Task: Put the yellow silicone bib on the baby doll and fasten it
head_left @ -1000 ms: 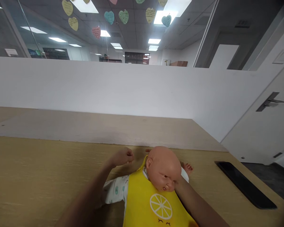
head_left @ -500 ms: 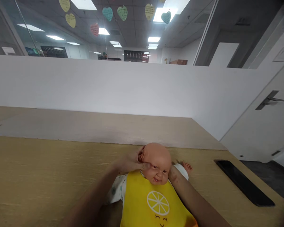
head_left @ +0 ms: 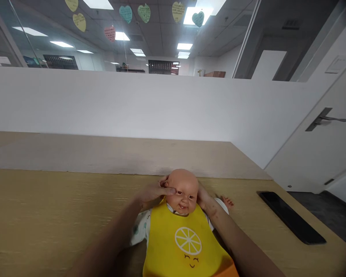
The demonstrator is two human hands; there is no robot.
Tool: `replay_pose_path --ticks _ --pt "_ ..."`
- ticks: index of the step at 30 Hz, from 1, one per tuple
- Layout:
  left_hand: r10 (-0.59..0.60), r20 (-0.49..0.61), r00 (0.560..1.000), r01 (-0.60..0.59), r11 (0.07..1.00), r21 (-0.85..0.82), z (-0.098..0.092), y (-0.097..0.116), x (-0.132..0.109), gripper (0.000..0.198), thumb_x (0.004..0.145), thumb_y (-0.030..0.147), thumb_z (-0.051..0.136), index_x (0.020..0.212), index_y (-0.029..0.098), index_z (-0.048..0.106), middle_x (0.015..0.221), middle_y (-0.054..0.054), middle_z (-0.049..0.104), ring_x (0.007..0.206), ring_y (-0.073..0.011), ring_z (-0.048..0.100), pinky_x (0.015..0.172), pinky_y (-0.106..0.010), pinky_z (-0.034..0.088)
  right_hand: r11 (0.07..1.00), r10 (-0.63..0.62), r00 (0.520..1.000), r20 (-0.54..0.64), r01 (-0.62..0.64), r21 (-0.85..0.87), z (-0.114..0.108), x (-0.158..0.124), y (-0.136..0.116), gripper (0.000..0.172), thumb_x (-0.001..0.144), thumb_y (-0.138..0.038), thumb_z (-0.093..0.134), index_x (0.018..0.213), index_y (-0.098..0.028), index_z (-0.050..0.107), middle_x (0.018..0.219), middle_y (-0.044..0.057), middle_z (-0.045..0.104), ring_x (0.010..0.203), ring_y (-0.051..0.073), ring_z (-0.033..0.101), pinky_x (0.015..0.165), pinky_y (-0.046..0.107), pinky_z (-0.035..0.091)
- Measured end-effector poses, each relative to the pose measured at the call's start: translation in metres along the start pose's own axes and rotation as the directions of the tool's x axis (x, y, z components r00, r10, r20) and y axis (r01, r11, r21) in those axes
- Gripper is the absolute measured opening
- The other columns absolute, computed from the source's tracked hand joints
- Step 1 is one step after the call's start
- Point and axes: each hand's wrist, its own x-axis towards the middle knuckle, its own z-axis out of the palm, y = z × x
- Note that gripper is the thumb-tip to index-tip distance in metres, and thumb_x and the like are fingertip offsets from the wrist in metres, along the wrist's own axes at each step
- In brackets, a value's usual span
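Observation:
A bald baby doll [head_left: 177,181] lies face up on the tabletop, its head away from me. It wears a yellow bib [head_left: 161,246] with a white citrus slice and a smiling face, over white printed clothing. My left hand [head_left: 152,193] wraps the left side of its head, thumb across the temple beside the eye and the other fingers mostly behind the head. At the opposite side, my right hand [head_left: 204,197] curls behind the head and neck; its fingertips are hidden. A yellow edge of the bib rises at the neck near my left wrist.
To the right, a black phone [head_left: 291,217] lies on the wooden table [head_left: 60,215] near its edge. Behind the table stands a white wall [head_left: 132,104] with glass above, bearing several heart-shaped notes [head_left: 144,14]. A door with a handle [head_left: 324,118] is at the far right.
The doll's head has tipped back and shifted slightly left, showing more of its neck and collar. Both hands moved with it, and my right hand shows more beside the head.

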Motion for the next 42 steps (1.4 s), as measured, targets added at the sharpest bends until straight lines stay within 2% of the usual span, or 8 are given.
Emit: replay_pose_path --ticks 3,7,16,19,22,27,33,42 --pt "0.041 -0.013 0.999 -0.041 0.999 -0.014 -0.006 -0.005 0.006 0.057 0.071 0.025 0.081 0.124 0.018 0.063 0.127 -0.014 0.065 0.118 -0.0284 0.06 0.104 -0.039 0.042 0.991 0.068 0.995 0.075 -0.075 0.107 0.002 0.001 -0.006 0.039 0.081 -0.045 0.06 0.104 -0.015 0.07 0.11 0.011 0.071 0.109 0.027 0.063 0.107 0.041 0.041" --pt "0.063 -0.042 0.997 -0.063 0.998 0.013 -0.013 -0.005 0.009 0.052 0.072 0.029 0.081 0.119 0.016 0.065 0.126 -0.015 0.066 0.118 -0.029 0.059 0.1 -0.037 0.045 0.991 0.025 0.986 0.166 -0.046 0.122 0.002 0.001 -0.008 0.057 0.086 -0.061 0.053 0.118 -0.016 0.065 0.116 0.011 0.069 0.112 0.026 0.063 0.108 0.043 0.04" --pt "0.089 -0.133 0.987 -0.081 0.994 0.07 -0.02 -0.003 0.008 0.048 0.068 0.037 0.083 0.109 0.014 0.072 0.114 -0.013 0.072 0.115 -0.0297 0.06 0.1 -0.038 0.044 0.981 0.061 0.962 0.265 -0.106 0.159 0.006 -0.006 0.002 0.064 0.085 -0.064 0.055 0.127 -0.016 0.06 0.125 0.012 0.065 0.12 0.025 0.058 0.108 0.042 0.041" --pt "0.129 -0.128 0.983 -0.112 0.985 0.128 -0.023 -0.002 0.01 0.05 0.069 0.038 0.083 0.11 0.012 0.072 0.116 -0.014 0.071 0.117 -0.0305 0.059 0.101 -0.038 0.044 0.988 0.046 0.98 0.193 -0.074 0.137 0.009 -0.007 0.005 0.064 0.084 -0.063 0.057 0.126 -0.016 0.062 0.122 0.012 0.066 0.117 0.026 0.06 0.107 0.044 0.042" --pt "0.131 -0.11 0.985 -0.118 0.986 0.114 -0.026 -0.002 0.011 0.053 0.068 0.039 0.083 0.111 0.012 0.071 0.117 -0.014 0.07 0.117 -0.0306 0.059 0.1 -0.038 0.043 0.997 -0.072 0.995 0.076 0.069 0.039 0.009 -0.007 0.005 0.06 0.082 -0.063 0.06 0.12 -0.016 0.066 0.118 0.012 0.068 0.115 0.028 0.061 0.106 0.045 0.042" --pt "0.09 -0.128 0.988 -0.09 0.996 0.007 -0.028 -0.005 0.01 0.054 0.063 0.036 0.087 0.109 0.012 0.072 0.108 -0.014 0.073 0.114 -0.0309 0.061 0.099 -0.038 0.044 0.95 -0.278 0.96 -0.032 0.27 -0.155 0.006 -0.003 0.007 0.054 0.081 -0.061 0.062 0.108 -0.015 0.071 0.12 0.01 0.067 0.119 0.027 0.058 0.108 0.043 0.04" --pt "0.011 -0.16 0.987 -0.019 0.999 -0.049 -0.029 -0.005 0.007 0.051 0.064 0.034 0.087 0.11 0.015 0.072 0.111 -0.014 0.072 0.113 -0.0304 0.062 0.095 -0.036 0.047 0.905 -0.341 0.939 -0.046 0.315 -0.284 0.002 0.0 0.009 0.056 0.082 -0.064 0.059 0.105 -0.014 0.073 0.116 0.011 0.069 0.117 0.028 0.058 0.108 0.043 0.038" --pt "-0.048 -0.189 0.981 0.028 0.994 -0.106 -0.032 -0.012 0.01 0.041 0.068 0.036 0.084 0.103 0.016 0.073 0.094 -0.01 0.075 0.103 -0.0282 0.066 0.088 -0.033 0.049 0.886 -0.303 0.953 -0.02 0.274 -0.373 0.008 -0.006 0.002 0.062 0.083 -0.069 0.052 0.102 -0.015 0.074 0.112 0.011 0.071 0.112 0.028 0.061 0.106 0.042 0.039"
